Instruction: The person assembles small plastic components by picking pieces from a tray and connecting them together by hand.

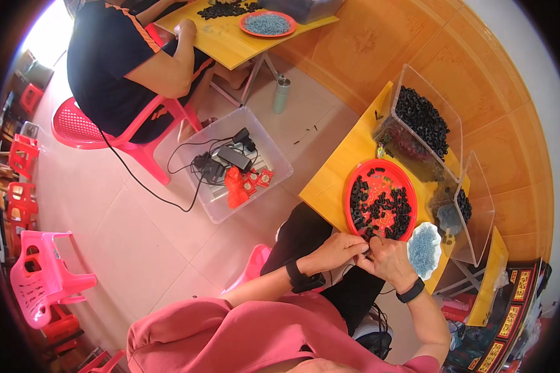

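My left hand [338, 252] and my right hand [390, 261] meet at the near rim of a round red tray [348, 205]. Both have their fingers closed round a small black part [368, 251], mostly hidden by the fingertips. Loose small black pieces [389, 205] lie scattered in the tray. Just right of my right hand, a white scalloped dish [437, 241] holds a heap of tiny blue-grey pieces [423, 250]. Dark bands circle both my wrists.
Clear bins [410, 155] [479, 214] with black parts stand along the yellow table's [330, 186] far right. On the floor, a clear box [214, 214] holds cables and adapters. A co-worker [121, 68] sits at another yellow table [230, 53]; a green bottle [281, 96] stands nearby.
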{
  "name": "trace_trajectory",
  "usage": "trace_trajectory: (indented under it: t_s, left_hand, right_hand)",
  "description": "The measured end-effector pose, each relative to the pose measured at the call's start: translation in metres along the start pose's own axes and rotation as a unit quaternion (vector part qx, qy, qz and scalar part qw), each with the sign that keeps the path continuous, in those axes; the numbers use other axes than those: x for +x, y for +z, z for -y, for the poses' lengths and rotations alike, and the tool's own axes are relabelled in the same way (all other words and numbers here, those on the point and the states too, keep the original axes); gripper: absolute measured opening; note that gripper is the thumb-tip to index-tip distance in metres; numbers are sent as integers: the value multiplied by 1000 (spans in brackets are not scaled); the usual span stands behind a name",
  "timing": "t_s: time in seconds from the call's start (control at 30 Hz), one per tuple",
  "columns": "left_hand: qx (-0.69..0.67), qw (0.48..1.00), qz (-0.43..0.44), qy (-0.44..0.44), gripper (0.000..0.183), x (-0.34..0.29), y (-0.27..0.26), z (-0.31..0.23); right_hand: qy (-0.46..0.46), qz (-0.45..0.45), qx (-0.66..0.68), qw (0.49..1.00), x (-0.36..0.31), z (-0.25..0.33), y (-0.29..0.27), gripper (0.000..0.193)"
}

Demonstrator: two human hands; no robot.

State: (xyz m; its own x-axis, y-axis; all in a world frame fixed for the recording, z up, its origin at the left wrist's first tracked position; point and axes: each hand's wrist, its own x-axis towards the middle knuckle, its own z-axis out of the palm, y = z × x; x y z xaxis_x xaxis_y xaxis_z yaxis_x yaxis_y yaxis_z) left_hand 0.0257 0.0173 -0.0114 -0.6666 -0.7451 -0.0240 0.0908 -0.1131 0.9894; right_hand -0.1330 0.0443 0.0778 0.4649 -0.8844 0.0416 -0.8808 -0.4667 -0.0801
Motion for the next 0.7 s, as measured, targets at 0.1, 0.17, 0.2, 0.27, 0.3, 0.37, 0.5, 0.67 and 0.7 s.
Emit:
trace_trajectory:
  t_s: [0.1,0.17,0.2,0.27,0.3,0.37,0.5,0.67,0.7]
  left_hand:
    - [-52,998,21,-18,29,0,-3,-5]
    - [-55,998,15,-19,29,0,-3,-5]
    - [-57,998,9,-21,29,0,-3,-5]
    - [-47,999,-1,-21,28,0,-3,-6]
    - [-36,999,-11,-21,28,1,-3,-7]
    - [-34,999,-6,-28,28,1,-3,-7]
    - [14,1000,8,-22,29,-1,-7,-15]
    - [-8,1000,5,-22,28,2,-7,-8]
    - [-14,1000,5,-21,27,1,-7,-9]
  right_hand:
    - [11,6,3,1000,2,1,-2,35]
    - [8,8,-5,1000,3,1,-2,35]
    - [5,9,-13,1000,3,1,-1,35]
    - [4,7,-13,1000,3,-1,2,35]
    - [4,3,-13,1000,3,-2,3,34]
    - [-7,8,-9,1000,2,-6,6,35]
    - [-27,8,-11,1000,2,-6,8,36]
    - [-24,5,-25,999,2,-6,12,36]
    - [-20,3,-25,999,2,-5,13,35]
